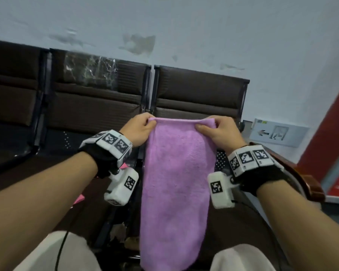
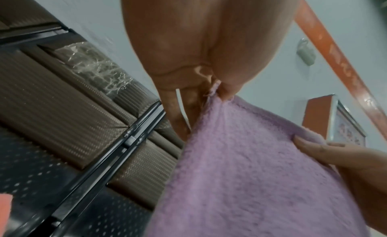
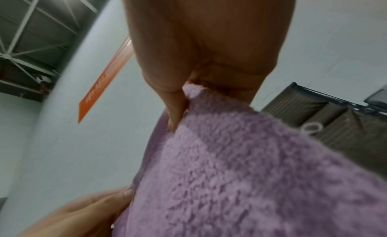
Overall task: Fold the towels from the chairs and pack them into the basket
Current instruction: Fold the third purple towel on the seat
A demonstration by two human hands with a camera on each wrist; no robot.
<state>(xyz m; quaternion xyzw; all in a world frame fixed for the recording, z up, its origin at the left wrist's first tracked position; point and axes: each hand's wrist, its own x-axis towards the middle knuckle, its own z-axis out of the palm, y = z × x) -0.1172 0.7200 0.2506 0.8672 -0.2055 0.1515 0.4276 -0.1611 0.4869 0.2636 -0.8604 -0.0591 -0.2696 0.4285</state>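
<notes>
Hanging lengthwise in the air in front of the chairs (image 1: 98,106), the purple towel (image 1: 176,182) is pinched at its top corners by the left hand (image 1: 139,130) and right hand (image 1: 219,132). It looks narrowed by one fold; further folding and packing remain, with no basket in view. Its lower edge swings free between the person's knees.

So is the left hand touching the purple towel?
Touching. In the left wrist view, the left hand pinches the purple towel at its top corner; the head view shows this grip too.
</notes>
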